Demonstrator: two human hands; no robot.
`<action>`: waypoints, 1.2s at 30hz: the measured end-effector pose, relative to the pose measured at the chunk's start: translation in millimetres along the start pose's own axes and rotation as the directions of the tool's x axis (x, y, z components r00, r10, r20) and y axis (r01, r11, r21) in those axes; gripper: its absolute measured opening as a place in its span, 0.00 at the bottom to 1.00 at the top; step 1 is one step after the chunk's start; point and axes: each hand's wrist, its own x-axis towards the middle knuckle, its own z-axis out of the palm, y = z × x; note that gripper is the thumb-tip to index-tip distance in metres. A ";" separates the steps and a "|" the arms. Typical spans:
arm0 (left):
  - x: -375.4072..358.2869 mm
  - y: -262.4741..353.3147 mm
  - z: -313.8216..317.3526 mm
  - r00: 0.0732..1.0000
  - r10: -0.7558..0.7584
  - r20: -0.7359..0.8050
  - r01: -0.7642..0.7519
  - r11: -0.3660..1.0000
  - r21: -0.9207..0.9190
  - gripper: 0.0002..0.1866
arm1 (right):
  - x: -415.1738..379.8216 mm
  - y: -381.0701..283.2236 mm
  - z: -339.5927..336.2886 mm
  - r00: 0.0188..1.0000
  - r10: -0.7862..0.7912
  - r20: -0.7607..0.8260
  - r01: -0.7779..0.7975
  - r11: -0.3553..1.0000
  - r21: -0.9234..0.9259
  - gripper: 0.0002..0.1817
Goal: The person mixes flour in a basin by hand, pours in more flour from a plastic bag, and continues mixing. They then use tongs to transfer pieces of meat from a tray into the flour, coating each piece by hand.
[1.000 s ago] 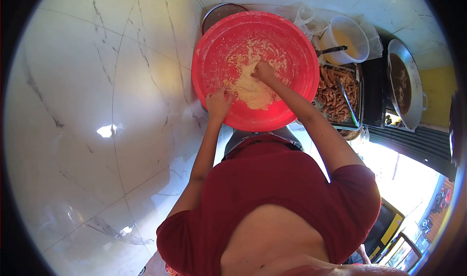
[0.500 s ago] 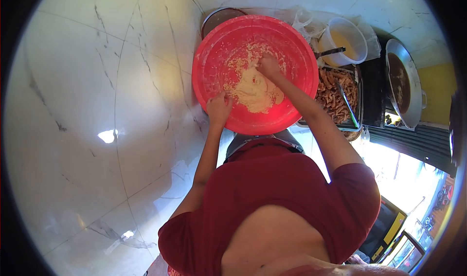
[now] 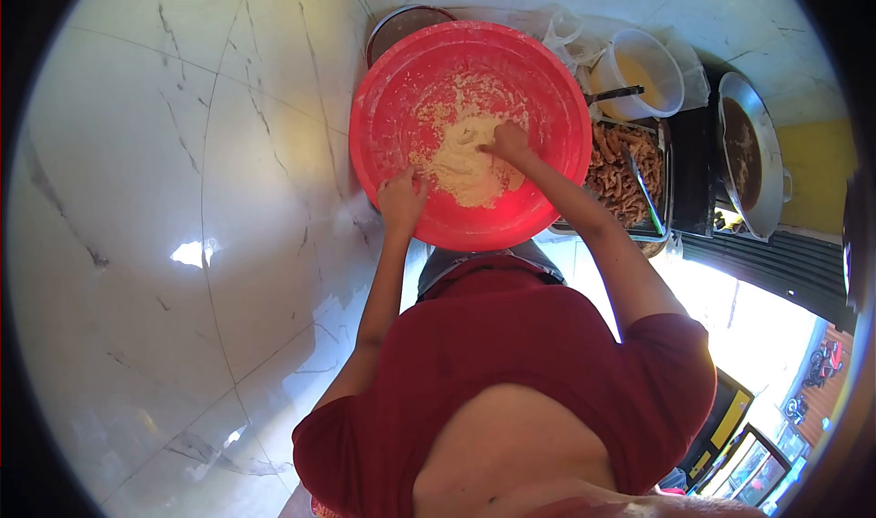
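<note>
A large red basin holds a pale, floury mixture with crumbs scattered up its far side. My left hand is at the basin's near left rim, its fingers curled over the edge; whether they pinch anything is too small to tell. Over the right part of the mixture is my right hand, its fingers bent down and touching the pale mass. What its fingertips hold, if anything, is hidden.
Right of the basin lies a tray of brown fried strips with tongs. Beyond it stand a clear tub of yellowish liquid and a wide metal pan of brown liquid. A tiled wall rises on the left.
My right hand has moved a little down toward the near side of the mixture. The whole view has shifted slightly, and my left hand remains at the rim.
</note>
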 end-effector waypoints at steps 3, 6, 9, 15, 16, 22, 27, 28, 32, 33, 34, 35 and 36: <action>-0.1 -0.5 -1.5 1.000 0.011 0.012 -0.011 0.999 -0.042 0.15 | 7.7 15.8 -3.8 0.996 -0.070 0.053 0.063 0.989 0.133 0.26; -0.4 -1.3 1.1 0.999 0.027 -0.030 -0.027 1.000 0.004 0.14 | 15.1 40.6 -4.1 0.995 -0.097 0.007 0.094 0.972 0.215 0.21; -0.2 -1.8 1.8 0.998 0.039 -0.048 -0.039 0.999 0.002 0.13 | 30.0 58.3 10.8 0.996 -0.067 -0.063 0.078 0.979 0.188 0.18; -0.9 0.2 -0.3 0.999 0.030 -0.041 -0.029 0.999 0.021 0.13 | 15.7 38.1 -9.6 0.992 0.128 0.019 -0.129 0.982 0.138 0.22; -0.8 1.3 -1.5 0.999 0.024 -0.038 -0.024 1.000 0.004 0.13 | 10.5 33.4 -15.3 0.991 0.126 0.047 -0.132 0.983 0.131 0.23; -1.3 3.6 -3.6 1.000 0.005 -0.012 -0.005 1.000 -0.018 0.13 | 18.5 28.7 4.2 0.983 0.174 0.057 -0.181 0.973 0.146 0.27; -0.7 3.1 -2.7 0.999 0.026 -0.037 -0.026 1.000 -0.002 0.13 | 25.4 38.0 33.4 0.984 0.161 -0.074 -0.125 0.927 0.354 0.23; 0.1 1.6 -1.6 0.998 0.029 -0.049 -0.029 1.000 0.007 0.13 | 25.6 39.9 36.1 0.979 0.170 -0.112 -0.113 0.912 0.395 0.21; 0.9 -1.6 0.3 0.998 0.037 -0.053 -0.037 0.999 0.005 0.14 | 38.4 58.3 12.5 0.997 0.071 -0.035 -0.051 0.915 0.400 0.16; -1.0 -0.8 -0.5 0.999 0.033 -0.042 -0.033 0.999 -0.006 0.14 | 37.6 54.7 2.6 0.995 0.058 -0.080 -0.024 0.926 0.377 0.16; -1.6 0.2 -1.3 0.998 0.032 -0.045 -0.032 0.999 -0.008 0.14 | 37.4 50.9 -2.5 0.991 0.045 -0.124 0.002 0.936 0.353 0.16; -1.7 1.6 -2.6 0.998 0.033 -0.046 -0.033 0.999 -0.010 0.14 | 37.9 47.2 -0.3 0.989 0.057 -0.137 -0.007 0.941 0.338 0.16; -0.8 3.0 -3.5 0.998 0.034 -0.050 -0.034 0.999 -0.010 0.14 | 39.1 40.3 0.7 0.986 0.067 -0.152 -0.014 0.946 0.324 0.16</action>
